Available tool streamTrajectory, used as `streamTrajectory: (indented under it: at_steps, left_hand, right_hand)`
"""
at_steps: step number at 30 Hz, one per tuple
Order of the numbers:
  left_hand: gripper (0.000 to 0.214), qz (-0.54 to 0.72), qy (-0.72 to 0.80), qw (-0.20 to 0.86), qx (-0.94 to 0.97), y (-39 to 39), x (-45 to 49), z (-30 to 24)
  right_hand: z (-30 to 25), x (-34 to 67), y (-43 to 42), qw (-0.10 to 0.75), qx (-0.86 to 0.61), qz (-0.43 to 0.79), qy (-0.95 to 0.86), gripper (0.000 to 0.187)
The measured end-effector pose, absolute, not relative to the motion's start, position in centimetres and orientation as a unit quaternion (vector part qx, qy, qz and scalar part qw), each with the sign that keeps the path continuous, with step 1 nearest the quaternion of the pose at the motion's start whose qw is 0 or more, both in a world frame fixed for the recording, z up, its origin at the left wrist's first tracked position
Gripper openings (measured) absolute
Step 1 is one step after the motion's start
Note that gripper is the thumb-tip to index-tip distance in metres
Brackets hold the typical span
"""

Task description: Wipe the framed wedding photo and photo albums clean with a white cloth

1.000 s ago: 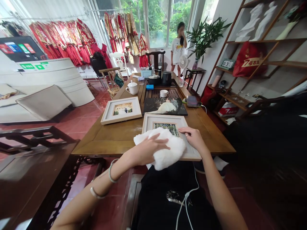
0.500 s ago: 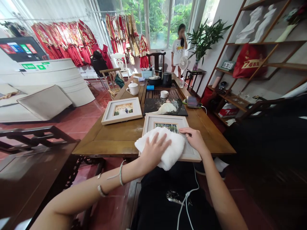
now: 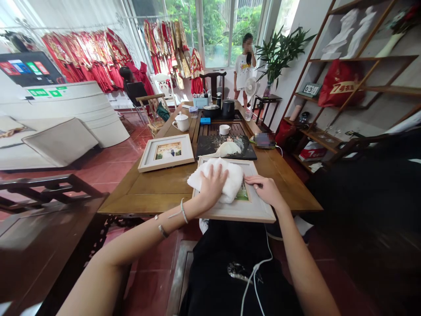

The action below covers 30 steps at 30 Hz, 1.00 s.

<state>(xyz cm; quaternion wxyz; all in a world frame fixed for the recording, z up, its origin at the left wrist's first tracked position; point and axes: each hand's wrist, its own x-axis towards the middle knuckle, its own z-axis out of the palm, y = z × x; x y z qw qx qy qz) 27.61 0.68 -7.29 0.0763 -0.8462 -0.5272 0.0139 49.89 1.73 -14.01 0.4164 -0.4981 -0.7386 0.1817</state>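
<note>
A white towel [image 3: 233, 180] lies bunched over the near picture frame [image 3: 230, 214], covering most of its photo. My left hand [image 3: 213, 185] presses on top of the towel, open, with its fingers spread. On the right part of this frame rests my right hand [image 3: 264, 188], its fingers close together and bent, the tips by the photo's edge. Whatever may be under those fingers is hidden. The frame is pale, with a wide light mat, and sits at the table's near edge. Farther left lies a second picture frame [image 3: 167, 152] with a photo of two figures.
Behind the frames on the wooden table [image 3: 131, 199] are a dark painted board [image 3: 210, 145], a white lidded cup [image 3: 181, 123] and a small white bowl [image 3: 224, 129]. A white cable [image 3: 255, 272] hangs over my lap. A person [image 3: 244, 70] stands near the window.
My left hand has pushed the towel up and slightly left over the frame, uncovering the lower mat and the photo's lower right corner. My right hand stays in nearly the same place.
</note>
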Motion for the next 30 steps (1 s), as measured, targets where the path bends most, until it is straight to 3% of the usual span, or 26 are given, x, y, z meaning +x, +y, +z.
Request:
streamTrajectory:
  at_steps: [6,16,23,30]
  left_hand:
    - [0.052,-0.02,-0.501,0.088,-0.861,4.7,28.6,-7.4]
    - [0.064,-0.023,-0.329,0.068,-0.941,9.8,31.6,-7.3]
    - [0.074,0.007,-0.32,0.02,-0.947,9.1,29.0,-7.1]
    - [0.084,0.023,-0.268,-0.1,-0.958,5.4,25.5,-6.5]
  right_hand:
    - [-14.2,50.0,1.8,0.422,-0.497,0.191,-0.734,0.043]
    - [-14.0,49.7,1.6,0.43,-0.511,0.173,-0.724,0.041]
    - [-14.2,49.3,1.7,0.447,-0.524,0.162,-0.707,0.039]
    - [-13.8,49.2,1.3,0.44,-0.525,0.166,-0.71,0.038]
